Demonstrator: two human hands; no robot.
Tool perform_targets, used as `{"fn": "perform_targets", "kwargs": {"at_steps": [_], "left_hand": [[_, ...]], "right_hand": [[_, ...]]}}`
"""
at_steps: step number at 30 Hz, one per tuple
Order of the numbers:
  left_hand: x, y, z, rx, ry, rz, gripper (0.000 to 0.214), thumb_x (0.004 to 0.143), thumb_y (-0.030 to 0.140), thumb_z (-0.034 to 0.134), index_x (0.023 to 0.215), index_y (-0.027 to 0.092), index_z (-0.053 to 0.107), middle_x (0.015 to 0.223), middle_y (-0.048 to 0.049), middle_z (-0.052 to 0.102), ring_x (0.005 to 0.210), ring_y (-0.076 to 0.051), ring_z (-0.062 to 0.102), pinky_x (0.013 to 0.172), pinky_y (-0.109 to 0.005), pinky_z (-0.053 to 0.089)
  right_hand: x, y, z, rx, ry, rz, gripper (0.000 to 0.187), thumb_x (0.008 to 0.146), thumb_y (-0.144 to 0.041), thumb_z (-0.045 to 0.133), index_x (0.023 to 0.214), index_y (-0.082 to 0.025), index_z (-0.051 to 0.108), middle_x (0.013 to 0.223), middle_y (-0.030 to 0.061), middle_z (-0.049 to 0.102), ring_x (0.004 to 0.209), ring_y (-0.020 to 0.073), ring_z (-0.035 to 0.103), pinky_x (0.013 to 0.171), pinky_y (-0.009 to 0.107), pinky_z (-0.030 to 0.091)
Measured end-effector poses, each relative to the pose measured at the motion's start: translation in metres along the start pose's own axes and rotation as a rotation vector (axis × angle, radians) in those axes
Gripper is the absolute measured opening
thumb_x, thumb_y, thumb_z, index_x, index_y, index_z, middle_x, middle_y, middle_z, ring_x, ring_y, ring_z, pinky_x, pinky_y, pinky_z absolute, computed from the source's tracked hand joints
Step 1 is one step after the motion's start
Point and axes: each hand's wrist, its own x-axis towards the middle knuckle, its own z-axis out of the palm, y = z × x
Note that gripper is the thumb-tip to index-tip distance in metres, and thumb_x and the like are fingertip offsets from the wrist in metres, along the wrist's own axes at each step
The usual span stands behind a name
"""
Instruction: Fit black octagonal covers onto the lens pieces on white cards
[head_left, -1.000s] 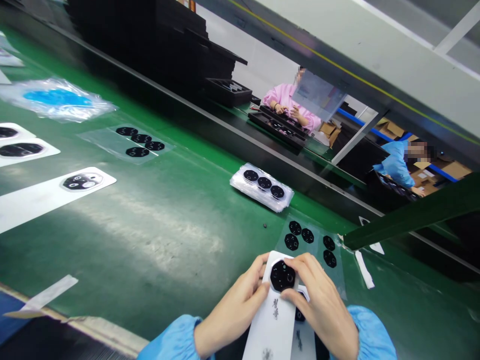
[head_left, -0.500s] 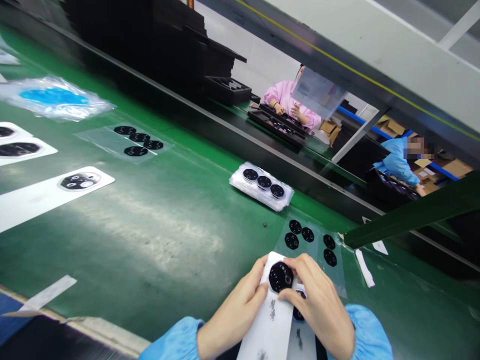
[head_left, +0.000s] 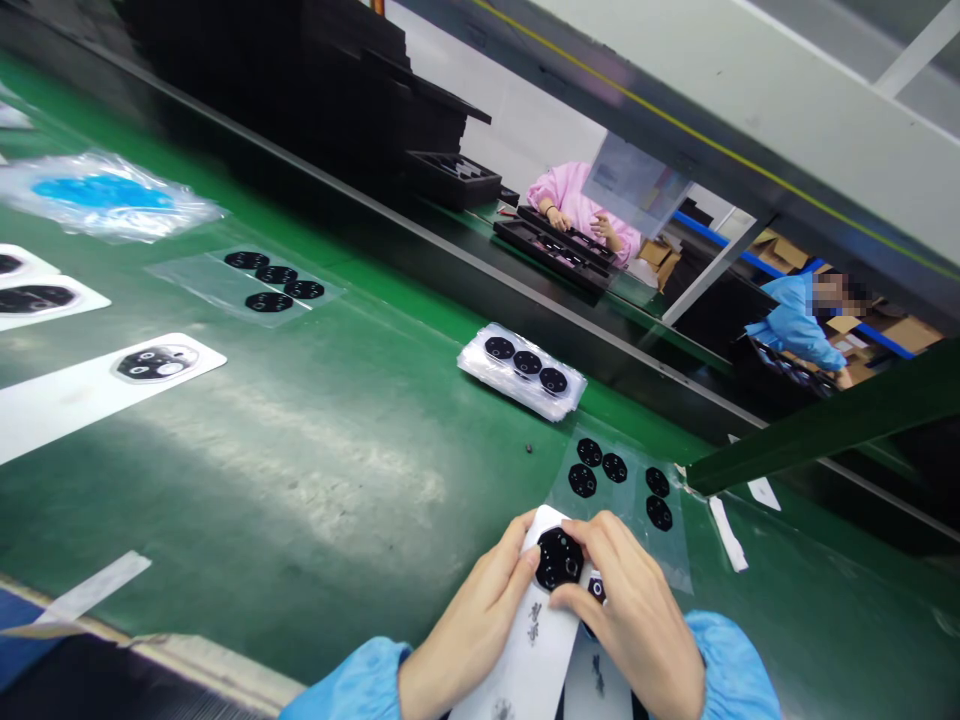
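My left hand (head_left: 480, 610) grips the left edge of a long white panel (head_left: 531, 640), its thumb at the rim of a black octagonal piece (head_left: 559, 558) on the panel's upper end. From the other side, my right hand (head_left: 634, 610) closes thumb and fingers around the right edge of that same piece. Whether the piece lies fully flat on the panel I cannot tell. A second white panel (head_left: 596, 680) lies underneath, partly covered by the first panel and my right hand. Just beyond my hands, a clear sheet (head_left: 626, 520) carries several similar black octagons (head_left: 583, 480).
A stack of wrapped sheets (head_left: 517, 400) lies ahead. On the left are another clear sheet (head_left: 187, 275), white panels (head_left: 60, 400) and a plastic bag with blue contents (head_left: 105, 195). A green post (head_left: 817, 420) slants at right. Two co-workers sit beyond the bench.
The held panel has tilted and its lower end shifted slightly left. My left thumb has moved up to the black piece's edge; my right hand has shifted a little left.
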Motion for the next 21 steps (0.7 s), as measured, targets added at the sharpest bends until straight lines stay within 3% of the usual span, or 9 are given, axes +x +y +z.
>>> {"fn": "perform_targets", "kwargs": {"at_steps": [21], "left_hand": [[0.0006,0.0024,0.0001,0.029,-0.009,0.013,0.039,0.092,0.037,0.038,0.128,0.025,0.042,0.125,-0.0008,0.057,0.115,-0.022,0.05,0.093,-0.028,0.04]], "right_hand": [[-0.001,0.0017,0.0018,-0.013,0.035,-0.049,0.04,0.075,-0.014,0.064,0.109,-0.022,0.045,0.082,0.0008,0.053,0.075,0.0198,0.056,0.062,0.032,0.051]]}}
